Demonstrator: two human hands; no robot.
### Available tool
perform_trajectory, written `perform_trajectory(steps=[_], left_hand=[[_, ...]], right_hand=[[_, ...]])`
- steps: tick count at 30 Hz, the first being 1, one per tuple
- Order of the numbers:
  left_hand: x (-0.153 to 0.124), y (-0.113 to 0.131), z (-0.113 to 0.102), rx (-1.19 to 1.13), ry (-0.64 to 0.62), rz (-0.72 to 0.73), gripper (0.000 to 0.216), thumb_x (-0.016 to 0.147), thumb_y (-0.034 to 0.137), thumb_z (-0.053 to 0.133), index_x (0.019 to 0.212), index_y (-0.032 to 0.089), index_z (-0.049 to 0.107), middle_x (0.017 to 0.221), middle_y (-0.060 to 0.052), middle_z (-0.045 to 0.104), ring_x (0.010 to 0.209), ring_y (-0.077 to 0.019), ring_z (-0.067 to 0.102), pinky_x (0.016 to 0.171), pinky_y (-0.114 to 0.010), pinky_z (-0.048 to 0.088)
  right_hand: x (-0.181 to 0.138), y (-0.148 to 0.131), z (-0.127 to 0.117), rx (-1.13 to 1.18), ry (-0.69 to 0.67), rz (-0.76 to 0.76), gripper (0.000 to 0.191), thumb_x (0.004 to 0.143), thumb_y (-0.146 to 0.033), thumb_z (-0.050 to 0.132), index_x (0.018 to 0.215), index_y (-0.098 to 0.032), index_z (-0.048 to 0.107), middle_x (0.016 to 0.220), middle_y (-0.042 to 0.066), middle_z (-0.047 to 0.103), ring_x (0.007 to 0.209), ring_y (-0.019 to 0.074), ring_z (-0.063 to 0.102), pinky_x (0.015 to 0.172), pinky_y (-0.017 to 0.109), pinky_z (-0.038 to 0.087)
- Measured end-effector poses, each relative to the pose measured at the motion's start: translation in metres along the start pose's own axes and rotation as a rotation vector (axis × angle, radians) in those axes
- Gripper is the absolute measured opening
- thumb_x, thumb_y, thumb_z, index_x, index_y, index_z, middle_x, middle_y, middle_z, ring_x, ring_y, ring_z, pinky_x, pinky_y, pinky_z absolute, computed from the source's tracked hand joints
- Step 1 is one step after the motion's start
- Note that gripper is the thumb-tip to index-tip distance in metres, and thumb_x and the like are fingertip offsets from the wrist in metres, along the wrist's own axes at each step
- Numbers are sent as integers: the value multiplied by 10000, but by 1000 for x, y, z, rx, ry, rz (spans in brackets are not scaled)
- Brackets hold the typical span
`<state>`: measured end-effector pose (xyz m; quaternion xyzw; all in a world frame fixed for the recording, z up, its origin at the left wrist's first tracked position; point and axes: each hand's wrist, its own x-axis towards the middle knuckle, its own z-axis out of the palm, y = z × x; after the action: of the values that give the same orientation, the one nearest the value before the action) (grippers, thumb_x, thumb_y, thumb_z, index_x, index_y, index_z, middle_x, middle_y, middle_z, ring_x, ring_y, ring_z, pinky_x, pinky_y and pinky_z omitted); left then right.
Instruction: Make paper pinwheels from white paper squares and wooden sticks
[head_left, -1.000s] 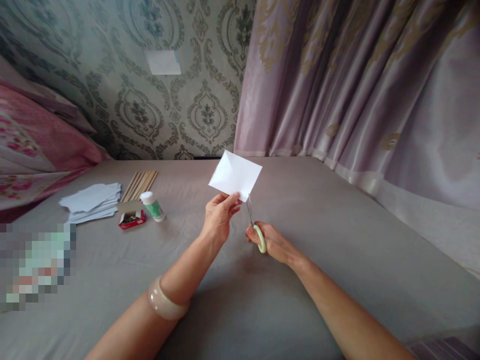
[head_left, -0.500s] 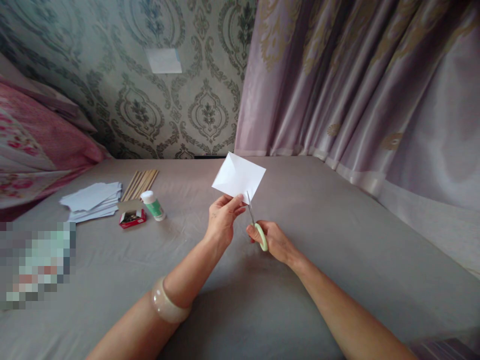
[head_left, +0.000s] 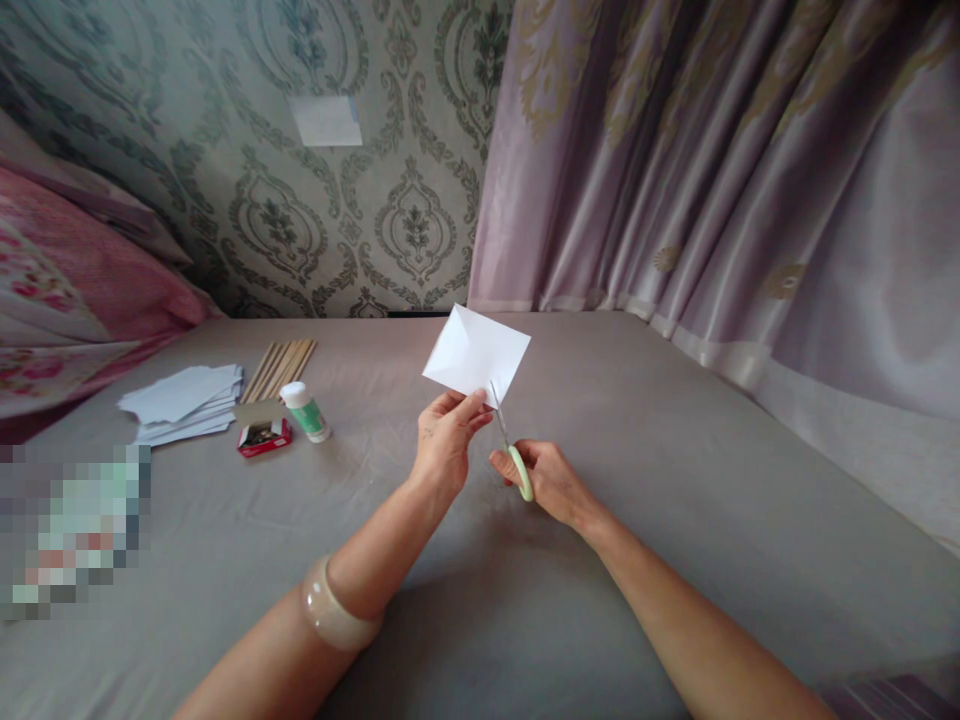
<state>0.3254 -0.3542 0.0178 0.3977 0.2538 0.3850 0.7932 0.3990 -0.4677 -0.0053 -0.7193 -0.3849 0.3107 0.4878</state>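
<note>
My left hand [head_left: 446, 443] pinches the lower edge of a folded white paper [head_left: 476, 352], holding it up above the grey bed sheet [head_left: 675, 480]. My right hand [head_left: 546, 480] grips small scissors [head_left: 512, 446] with pale green handles. The scissor blades point up and meet the paper's lower edge just right of my left thumb. A pale bangle [head_left: 334, 612] sits on my left forearm.
At the left on the sheet lie a stack of white papers [head_left: 184, 402], a bundle of wooden sticks [head_left: 281, 366], a red box [head_left: 264, 437] and a white bottle with green label [head_left: 306, 411]. Pink floral bedding [head_left: 67, 300] is at far left; curtains [head_left: 712, 180] hang on the right.
Both hands and the paper have drifted slightly right and down. The scissor blades have moved up into the paper's lower edge.
</note>
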Motion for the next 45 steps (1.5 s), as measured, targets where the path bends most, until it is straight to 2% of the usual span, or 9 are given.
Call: perform_trajectory(steps=[10,26,45], left_hand=[[0,0,0,-14,-5,1,224,557,214,779,570,118,578,596,-3,595,591,-88,563,638,-229,463],[-2,1,1,-22,-7,4,218,559,208,782,564,116,584,580,-4,594,580,-91,563,634,-235,472],[-3,-3,2,3,-34,9,226,565,223,784,563,122,581,579,-7,604,577,-92,573,634,-232,474]], right_hand=[[2,5,2,11,22,16,455,678,-586,645,565,-171,499,517,-39,468,505,90,397,492,231,310],[3,5,5,-15,108,46,318,674,-423,630,528,-171,503,477,-36,471,467,86,389,459,226,294],[3,1,4,-29,138,65,327,651,-431,628,504,-172,494,466,-41,443,478,87,382,463,229,287]])
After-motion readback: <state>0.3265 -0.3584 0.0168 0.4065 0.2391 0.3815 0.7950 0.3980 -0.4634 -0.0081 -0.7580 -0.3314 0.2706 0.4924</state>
